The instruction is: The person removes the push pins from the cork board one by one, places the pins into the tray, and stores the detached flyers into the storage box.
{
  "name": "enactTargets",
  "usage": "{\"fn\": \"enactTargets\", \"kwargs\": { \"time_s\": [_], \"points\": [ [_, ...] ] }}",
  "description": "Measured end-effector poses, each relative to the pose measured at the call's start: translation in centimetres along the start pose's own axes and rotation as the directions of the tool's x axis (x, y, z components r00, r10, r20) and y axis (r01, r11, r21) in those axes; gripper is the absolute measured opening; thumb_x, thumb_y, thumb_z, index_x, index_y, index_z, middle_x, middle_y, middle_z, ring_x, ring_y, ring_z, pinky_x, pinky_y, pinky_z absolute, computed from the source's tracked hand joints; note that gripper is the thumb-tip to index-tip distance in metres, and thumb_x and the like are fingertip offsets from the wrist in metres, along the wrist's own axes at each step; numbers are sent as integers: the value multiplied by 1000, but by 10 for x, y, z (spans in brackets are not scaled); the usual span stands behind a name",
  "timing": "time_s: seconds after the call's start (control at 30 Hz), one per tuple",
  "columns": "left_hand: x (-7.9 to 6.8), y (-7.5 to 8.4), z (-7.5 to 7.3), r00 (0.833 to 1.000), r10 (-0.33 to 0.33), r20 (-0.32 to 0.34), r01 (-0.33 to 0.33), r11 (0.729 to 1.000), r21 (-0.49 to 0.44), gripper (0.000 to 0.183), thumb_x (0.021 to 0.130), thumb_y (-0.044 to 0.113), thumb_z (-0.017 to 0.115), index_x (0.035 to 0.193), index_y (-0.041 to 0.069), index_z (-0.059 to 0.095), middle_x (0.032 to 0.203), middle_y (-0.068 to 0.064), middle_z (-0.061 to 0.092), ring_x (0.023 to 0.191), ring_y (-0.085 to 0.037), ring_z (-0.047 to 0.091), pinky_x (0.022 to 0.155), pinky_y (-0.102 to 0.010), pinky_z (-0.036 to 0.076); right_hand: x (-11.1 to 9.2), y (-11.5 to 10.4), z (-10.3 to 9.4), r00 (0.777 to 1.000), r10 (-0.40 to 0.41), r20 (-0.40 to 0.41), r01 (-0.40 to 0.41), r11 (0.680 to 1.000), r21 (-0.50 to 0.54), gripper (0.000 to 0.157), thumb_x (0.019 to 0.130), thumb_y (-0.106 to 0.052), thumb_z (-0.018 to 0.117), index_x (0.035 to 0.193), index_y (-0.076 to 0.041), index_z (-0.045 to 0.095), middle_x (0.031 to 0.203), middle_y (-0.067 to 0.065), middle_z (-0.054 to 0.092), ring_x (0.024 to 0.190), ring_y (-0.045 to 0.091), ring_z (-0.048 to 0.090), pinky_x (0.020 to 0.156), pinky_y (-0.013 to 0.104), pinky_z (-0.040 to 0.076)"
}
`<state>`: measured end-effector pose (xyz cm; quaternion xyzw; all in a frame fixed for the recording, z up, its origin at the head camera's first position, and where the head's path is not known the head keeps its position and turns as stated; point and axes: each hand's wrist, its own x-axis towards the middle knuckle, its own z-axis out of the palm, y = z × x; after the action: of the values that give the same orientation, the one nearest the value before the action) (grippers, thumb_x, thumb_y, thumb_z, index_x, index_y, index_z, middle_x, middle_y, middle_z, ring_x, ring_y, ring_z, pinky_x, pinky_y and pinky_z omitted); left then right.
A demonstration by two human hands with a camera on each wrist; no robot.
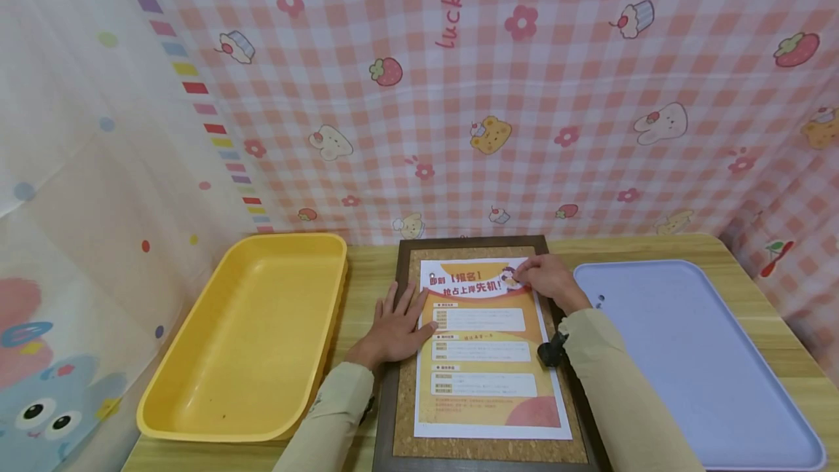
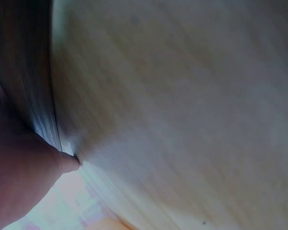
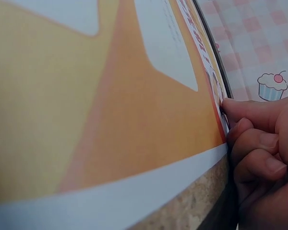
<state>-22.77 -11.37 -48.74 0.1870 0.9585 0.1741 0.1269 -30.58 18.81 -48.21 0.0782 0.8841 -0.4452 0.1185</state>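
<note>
A printed orange-and-white poster lies on a cork board with a dark wooden frame. My left hand, fingers spread, rests across the frame's left side and the poster's left edge. At the poster's upper right corner is my right hand. Its fingers are curled, and thumb and forefinger pinch a small dark pin-like thing against the paper, mostly hidden by the fingertips. A tiny dark dot shows near the poster's upper left corner.
A deep yellow tray stands left of the board. To the right lies a shallow lavender tray with a few tiny dark items near its left rim. Behind the wooden table hangs a pink checked curtain.
</note>
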Motion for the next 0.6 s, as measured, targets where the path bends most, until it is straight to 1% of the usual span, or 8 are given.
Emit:
{"fn": "enactTargets", "kwargs": {
  "time_s": [0.23,0.4,0.6],
  "points": [
    [0,0,1,1000,-1,-3,1,1000,-9,67,98,50,33,152,19,9,158,-6,-2,141,-35,-15,108,-61,-2,1,2,1,1000,4,-9,-4,1000,16,17,90,-20,61,95,-6,69,99,10,62,87,23,52,64,25,37],
    [0,-1,2,1000,-3,-8,3,1000,-3,67,97,51,33,152,20,9,158,-6,-4,141,-34,-15,109,-61,-2,2,3,2,999,31,-20,-31,999,16,17,90,-21,61,95,-7,69,102,10,63,90,23,52,67,27,37],
    [1,-1,2,1000,-4,-9,4,1000,9,68,97,52,32,152,21,8,157,-5,-4,141,-34,-15,109,-61,-1,1,3,2,1000,24,-12,-24,1000,17,17,90,-22,61,95,-8,69,104,10,62,91,24,51,69,28,37]
  ]
}}
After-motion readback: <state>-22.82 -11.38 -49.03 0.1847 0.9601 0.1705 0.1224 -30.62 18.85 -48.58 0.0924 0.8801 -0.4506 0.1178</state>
